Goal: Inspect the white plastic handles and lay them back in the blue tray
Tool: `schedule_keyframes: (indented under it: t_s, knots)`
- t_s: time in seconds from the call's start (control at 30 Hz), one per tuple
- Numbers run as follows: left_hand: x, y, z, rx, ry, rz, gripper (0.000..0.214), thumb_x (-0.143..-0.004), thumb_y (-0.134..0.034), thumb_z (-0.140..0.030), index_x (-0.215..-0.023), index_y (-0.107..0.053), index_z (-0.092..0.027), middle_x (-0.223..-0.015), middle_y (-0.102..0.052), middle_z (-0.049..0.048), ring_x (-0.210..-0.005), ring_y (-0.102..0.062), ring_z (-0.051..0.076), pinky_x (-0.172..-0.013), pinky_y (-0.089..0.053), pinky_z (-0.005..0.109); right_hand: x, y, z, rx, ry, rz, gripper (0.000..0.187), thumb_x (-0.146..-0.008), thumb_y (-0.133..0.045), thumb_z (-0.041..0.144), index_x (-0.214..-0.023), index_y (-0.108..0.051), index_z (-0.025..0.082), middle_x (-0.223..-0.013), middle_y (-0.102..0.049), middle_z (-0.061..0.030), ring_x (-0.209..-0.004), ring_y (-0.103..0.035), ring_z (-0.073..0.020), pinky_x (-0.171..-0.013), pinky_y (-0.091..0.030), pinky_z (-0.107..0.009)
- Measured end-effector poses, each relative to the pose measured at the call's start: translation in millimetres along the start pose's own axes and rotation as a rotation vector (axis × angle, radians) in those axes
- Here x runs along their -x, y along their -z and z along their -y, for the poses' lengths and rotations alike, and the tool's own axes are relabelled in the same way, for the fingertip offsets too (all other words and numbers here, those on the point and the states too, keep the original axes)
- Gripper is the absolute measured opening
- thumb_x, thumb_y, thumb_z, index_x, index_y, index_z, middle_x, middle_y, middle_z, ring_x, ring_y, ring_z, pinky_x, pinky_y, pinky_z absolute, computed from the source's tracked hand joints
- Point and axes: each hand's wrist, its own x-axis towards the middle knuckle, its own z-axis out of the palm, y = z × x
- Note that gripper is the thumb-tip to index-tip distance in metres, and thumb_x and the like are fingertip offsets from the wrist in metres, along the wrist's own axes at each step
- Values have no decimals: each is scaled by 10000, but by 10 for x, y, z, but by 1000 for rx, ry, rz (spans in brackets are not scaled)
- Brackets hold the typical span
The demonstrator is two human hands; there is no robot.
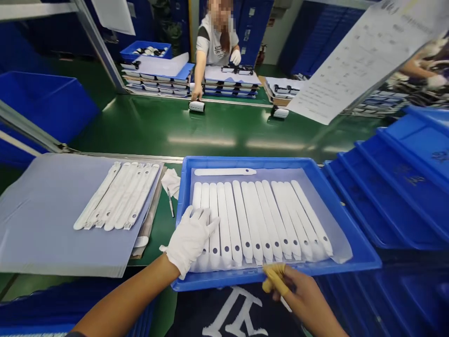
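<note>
Resting gloved fingers (196, 219) on white plastic strips (225, 224).

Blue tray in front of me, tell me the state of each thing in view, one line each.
Left hand, white-gloved, lying open on the strips.
Right hand, yellow finger cots on, fingers at the tray's near rim.
Blue tray, holding a translucent liner and strips.
White strips, side by side in a fanned row.
Single white strip, lying crosswise beyond the row.
Strips on grey sheet, bunched at a slant, outside the tray.
Blue trays, overlapping at right.
</note>
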Motion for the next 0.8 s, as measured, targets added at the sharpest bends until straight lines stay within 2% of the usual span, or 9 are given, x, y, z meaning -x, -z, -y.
schedule_keyframes:
  t_s: [0.07,0.13,0.23,0.3,0.43,0.53,0.6,0.73,0.8]
  knots:
    - [15,-3,13,11,-6,14,504,-879,-544,-72,-1327,-623,-290,-1272,-653,138,-1141,-616,307,-1035,-445,592,-67,-156,125,142,114,-157,333,-876,-558,474,-991,-755,231,-749,-765,-52,-702,-697,-258,-733,-575,-416]
    - [24,5,21,24,-2,25,513,-876,-529,-58,-1332,-621,-274,-1288,-644,151,-1157,-607,314,-1024,-455,583,-128,-277,163,310,246,-256,317,-920,-530,458,-1031,-716,227,-942,-777,-91,-865,-701,-277,-821,-564,-457]
    - [26,10,18,48,11,28,465,-893,-540,-97,-1316,-633,-265,-1325,-625,153,-1192,-584,321,-1022,-460,566,-178,-416,131,474,363,-270,281,-975,-478,438,-992,-623,198,-1241,-690,-173,-1055,-666,-304,-845,-562,-476]
    - [29,3,11,65,21,22,415,-907,-559,-142,-1292,-646,-272,-1334,-620,138,-1199,-576,308,-1027,-464,534,-185,-501,83,592,389,-251,263,-996,-457,418,-960,-578,187,-1187,-692,-195,-988,-679,-302,-781,-568,-449]
    - [78,-8,24,72,12,11,393,-915,-549,-143,-1272,-653,-271,-1298,-639,129,-1158,-585,298,-1008,-474,504,-177,-633,-8,752,397,-210,299,-1028,-402,394,-934,-581,173,-851,-706,-120,-726,-655,-263,-648,-512,-387]
    - [114,4,47,55,-3,-9,416,-901,-530,-98,-1263,-657,-258,-1306,-639,132,-1137,-590,314,-1005,-467,531,-176,-679,-35,803,407,-184,339,-1028,-396,423,-927,-598,170,-821,-701,-111,-701,-635,-257,-642,-477,-379]
    - [74,18,20,105,-16,-28,384,-919,-500,-106,-1232,-673,-245,-1323,-642,121,-1164,-584,308,-1040,-445,537,-180,-692,-39,832,412,-159,343,-1019,-414,435,-915,-612,175,-886,-713,-127,-707,-630,-256,-646,-471,-383]
    - [-267,60,-252,475,-160,-21,374,-994,-383,-183,-1227,-669,-240,-1277,-684,65,-1176,-598,223,-1075,-448,420,-194,-709,-50,875,415,-116,415,-992,-445,511,-949,-656,156,-970,-722,-173,-767,-658,-281,-658,-495,-395]
    - [-526,62,-468,584,-220,-8,331,-1006,-411,-258,-1218,-664,-241,-1226,-698,53,-1124,-622,202,-1027,-483,388,-205,-724,-58,868,427,-111,494,-974,-445,566,-992,-676,130,-960,-724,-193,-803,-675,-302,-659,-513,-401]
